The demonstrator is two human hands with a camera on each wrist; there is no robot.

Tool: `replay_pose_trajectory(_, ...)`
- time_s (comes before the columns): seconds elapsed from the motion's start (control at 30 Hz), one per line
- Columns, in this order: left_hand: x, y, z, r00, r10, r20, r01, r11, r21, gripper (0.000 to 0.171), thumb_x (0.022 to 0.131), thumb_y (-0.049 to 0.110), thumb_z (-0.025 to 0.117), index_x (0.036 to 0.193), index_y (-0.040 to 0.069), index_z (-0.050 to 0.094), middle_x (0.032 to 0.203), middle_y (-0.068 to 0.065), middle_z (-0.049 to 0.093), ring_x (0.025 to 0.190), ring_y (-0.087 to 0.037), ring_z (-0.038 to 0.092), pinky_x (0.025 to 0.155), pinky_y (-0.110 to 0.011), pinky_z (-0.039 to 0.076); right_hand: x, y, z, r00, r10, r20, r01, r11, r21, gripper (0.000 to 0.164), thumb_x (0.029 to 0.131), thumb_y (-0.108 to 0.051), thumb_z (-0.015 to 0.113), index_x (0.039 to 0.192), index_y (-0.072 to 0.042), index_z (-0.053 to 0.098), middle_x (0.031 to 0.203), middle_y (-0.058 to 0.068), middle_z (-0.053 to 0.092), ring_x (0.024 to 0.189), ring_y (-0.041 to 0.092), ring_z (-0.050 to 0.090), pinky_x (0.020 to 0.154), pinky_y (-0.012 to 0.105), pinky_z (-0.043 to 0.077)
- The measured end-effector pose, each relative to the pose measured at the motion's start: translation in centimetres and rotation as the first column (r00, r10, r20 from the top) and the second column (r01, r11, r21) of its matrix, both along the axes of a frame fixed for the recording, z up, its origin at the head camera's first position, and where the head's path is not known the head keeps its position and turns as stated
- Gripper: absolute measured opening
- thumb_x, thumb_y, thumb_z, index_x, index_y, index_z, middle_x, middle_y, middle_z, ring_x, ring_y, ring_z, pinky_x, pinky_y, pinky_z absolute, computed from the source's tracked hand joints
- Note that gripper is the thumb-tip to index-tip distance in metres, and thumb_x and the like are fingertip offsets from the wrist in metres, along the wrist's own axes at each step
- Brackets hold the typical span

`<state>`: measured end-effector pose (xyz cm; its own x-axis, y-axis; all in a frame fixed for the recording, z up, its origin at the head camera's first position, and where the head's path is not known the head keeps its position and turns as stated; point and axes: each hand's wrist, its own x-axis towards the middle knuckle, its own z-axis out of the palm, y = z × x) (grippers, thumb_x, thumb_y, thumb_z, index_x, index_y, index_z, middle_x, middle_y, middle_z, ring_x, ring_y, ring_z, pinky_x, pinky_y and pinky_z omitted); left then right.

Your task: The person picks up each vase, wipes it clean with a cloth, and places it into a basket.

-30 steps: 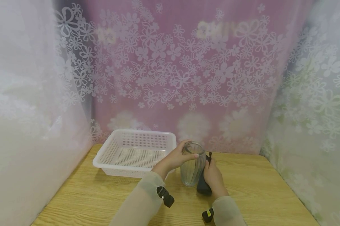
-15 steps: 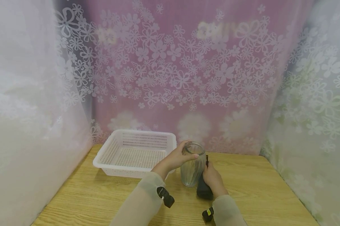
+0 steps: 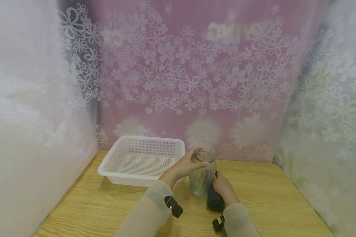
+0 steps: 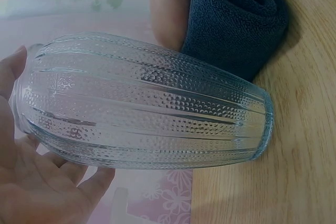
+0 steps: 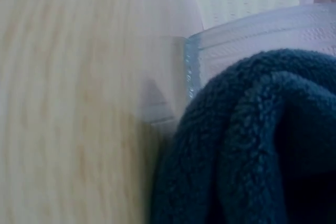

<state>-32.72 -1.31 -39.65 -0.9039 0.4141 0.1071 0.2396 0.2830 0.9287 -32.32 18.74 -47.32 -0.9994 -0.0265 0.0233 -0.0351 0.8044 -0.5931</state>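
Observation:
A clear ribbed glass vase (image 3: 201, 181) is upright above the wooden table; I cannot tell whether its base touches the tabletop. My left hand (image 3: 183, 167) grips it near the rim, thumb on the near side and fingers behind. In the left wrist view, raised dots cover the vase (image 4: 142, 103) between its ribs. My right hand (image 3: 224, 188) holds a folded dark blue-grey towel (image 3: 215, 200) along the vase's right side. The fluffy folds of the towel (image 5: 210, 129) hang low in the right wrist view, where the right hand's fingers are hidden.
A white perforated plastic basket (image 3: 148, 176) stands on the wooden table (image 3: 263, 197), left of the vase and close to the left forearm. Flowered curtains (image 3: 178, 65) enclose the table at the back and on both sides.
My right hand has slid down along the vase's side with the towel, toward the near edge of the table. The left hand and vase stay almost in place.

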Motion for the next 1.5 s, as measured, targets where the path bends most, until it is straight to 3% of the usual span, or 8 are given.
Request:
replay_pose_trajectory(0.4,-0.1,0.1,-0.1,1.0,0.004,-0.013,-0.004,1.0,-0.014,0.074,0.071,0.063,0.067,0.132,0.056,0.025,0.148,0.009,0.024,0.136,-0.023,0.024,0.1,-0.052,0.032,-0.3,1.5,1.0,0.999,-0.039,0.014,0.039,0.999,0.012,0.052,0.101,-0.031,0.028,0.135,0.008,0.03,0.131,0.034,0.041,0.114,0.05,0.043,0.087,0.059,0.038)
replay_pose_trajectory(0.73,-0.1,0.1,0.0,0.999,0.014,-0.039,-0.015,0.999,-0.038,0.074,0.071,0.063,0.066,0.133,0.054,0.026,0.148,0.01,0.025,0.135,-0.022,0.025,0.101,-0.052,0.031,0.9,2.2,4.3,0.995,-0.076,-0.065,0.078,0.997,0.029,0.057,0.101,-0.037,0.026,0.137,0.007,0.026,0.127,0.036,0.043,0.111,0.052,0.045,0.083,0.06,0.04)
replay_pose_trajectory(1.0,-0.1,0.1,-0.2,1.0,0.015,-0.022,-0.016,1.0,-0.025,0.075,0.07,0.064,0.067,0.132,0.056,0.025,0.149,0.009,0.024,0.136,-0.022,0.023,0.101,-0.053,0.03,2.3,2.3,7.5,0.989,-0.101,-0.112,0.105,0.994,0.031,0.067,0.1,-0.045,0.019,0.143,0.006,0.012,0.133,0.037,0.035,0.113,0.052,0.043,0.086,0.06,0.038)
replay_pose_trajectory(1.2,-0.1,0.1,-0.1,1.0,0.015,-0.023,-0.015,0.999,-0.031,0.076,0.07,0.064,0.066,0.133,0.055,0.025,0.149,0.008,0.023,0.136,-0.023,0.022,0.101,-0.054,0.029,3.4,2.0,9.3,0.974,-0.133,-0.186,0.134,0.991,-0.005,0.067,0.099,-0.046,0.018,0.142,0.005,0.017,0.13,0.037,0.04,0.109,0.053,0.046,0.084,0.06,0.039)
replay_pose_trajectory(1.5,0.0,0.0,0.0,1.0,0.013,-0.025,-0.014,0.999,-0.038,0.075,0.071,0.063,0.066,0.133,0.055,0.024,0.15,0.01,0.021,0.137,-0.021,0.021,0.102,-0.053,0.028,4.3,1.4,10.3,0.928,-0.202,-0.314,0.18,0.979,-0.095,0.069,0.098,-0.049,0.017,0.147,-0.003,0.006,0.135,0.034,0.036,0.11,0.053,0.045,0.087,0.061,0.038)
